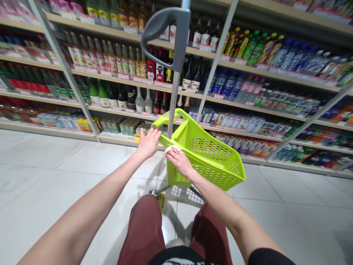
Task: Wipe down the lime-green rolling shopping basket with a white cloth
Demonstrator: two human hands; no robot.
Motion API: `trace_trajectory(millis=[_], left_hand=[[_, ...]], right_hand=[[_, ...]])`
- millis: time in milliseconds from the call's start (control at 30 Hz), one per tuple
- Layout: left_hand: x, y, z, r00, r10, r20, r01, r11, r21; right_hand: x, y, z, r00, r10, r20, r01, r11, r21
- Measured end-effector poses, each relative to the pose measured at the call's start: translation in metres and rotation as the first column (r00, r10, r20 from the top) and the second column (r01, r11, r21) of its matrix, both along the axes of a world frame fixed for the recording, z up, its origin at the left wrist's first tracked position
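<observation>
A lime-green basket cart (212,162) stands in front of my knees, with a metal pole (173,99) rising at its handle end and a dark grey loop handle (180,40) at the pole's upper part. My left hand (149,141) rests on the cart's green rim, left of the pole, its fingers partly spread. Just right of the pole's base, my right hand (178,158) presses a crumpled white cloth (173,149) against the rim. No goods show inside the basket.
Shelves of bottles, cans and cartons run across the background, with pale shelf edges (121,75) and slanted metal uprights. Light floor tiles (104,154) lie below. The cart's wheeled base, with a yellow label (161,202), is near my left knee.
</observation>
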State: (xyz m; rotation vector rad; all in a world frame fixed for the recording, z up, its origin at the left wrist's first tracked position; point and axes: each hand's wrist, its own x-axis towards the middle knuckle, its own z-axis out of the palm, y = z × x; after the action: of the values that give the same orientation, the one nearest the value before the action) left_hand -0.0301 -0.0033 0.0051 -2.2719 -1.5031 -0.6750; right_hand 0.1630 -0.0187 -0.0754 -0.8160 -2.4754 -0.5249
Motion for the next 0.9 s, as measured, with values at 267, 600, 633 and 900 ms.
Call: trace_trajectory(millis=[267, 600, 633, 900], left_hand=[[-0.002, 0.002, 0.000, 1.000, -0.004, -0.014, 0.004, 1.000, 0.002], [0.036, -0.026, -0.024, 0.998, -0.063, -0.002, 0.063, 0.998, 0.000], [0.037, -0.027, -0.025, 0.998, -0.058, -0.007, 0.058, 0.998, -0.009], [0.053, -0.048, -0.045, 0.897, -0.151, 0.415, 0.231, 0.961, -0.150]], right_hand=[[0.016, -0.032, -0.072, 0.987, -0.006, 0.160, 0.037, 0.980, -0.197], [0.050, -0.030, -0.046, 0.988, -0.154, 0.005, 0.153, 0.978, -0.144], [0.052, -0.035, -0.058, 0.985, -0.171, 0.031, 0.174, 0.967, -0.186], [0.054, -0.056, -0.043, 0.864, -0.231, -0.448, 0.031, 0.912, -0.410]])
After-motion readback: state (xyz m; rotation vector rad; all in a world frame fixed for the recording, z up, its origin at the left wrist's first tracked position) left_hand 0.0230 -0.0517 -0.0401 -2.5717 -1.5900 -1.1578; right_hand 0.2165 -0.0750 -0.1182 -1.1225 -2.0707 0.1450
